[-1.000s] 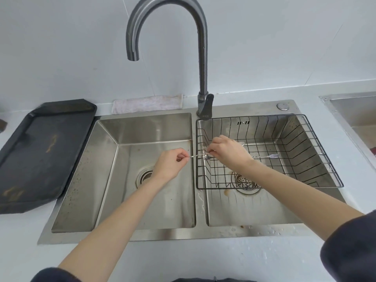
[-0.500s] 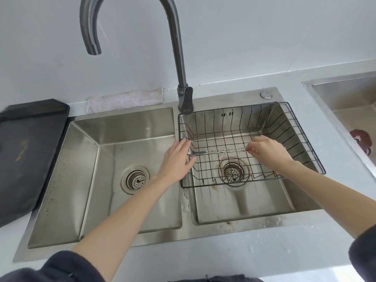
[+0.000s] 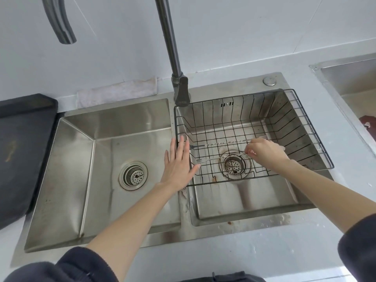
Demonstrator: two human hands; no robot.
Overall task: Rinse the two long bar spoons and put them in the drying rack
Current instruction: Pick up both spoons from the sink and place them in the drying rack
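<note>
A black wire drying rack (image 3: 313, 128) sits in the right basin of a steel double sink. One long bar spoon (image 3: 219, 143) with a twisted stem lies across the rack's floor, left to right. A second bar spoon (image 3: 215, 158) lies just in front of it, low over the rack's wires. My right hand (image 3: 264, 153) pinches the right part of this spoon's stem. My left hand (image 3: 178, 165) is flat with fingers spread, holding nothing, at the rack's left edge above the sink divider.
A dark gooseneck faucet (image 3: 180, 88) rises behind the divider, its spout over the left basin (image 3: 133, 176). A black tray (image 3: 24, 149) lies on the counter at left and a cloth (image 3: 118, 92) behind the sink. Another steel sink (image 3: 350, 78) is at far right.
My left hand has let go of the spoon's end and opened flat by the rack's edge. My right hand has carried the spoon rightward and down into the rack, beside the other spoon.
</note>
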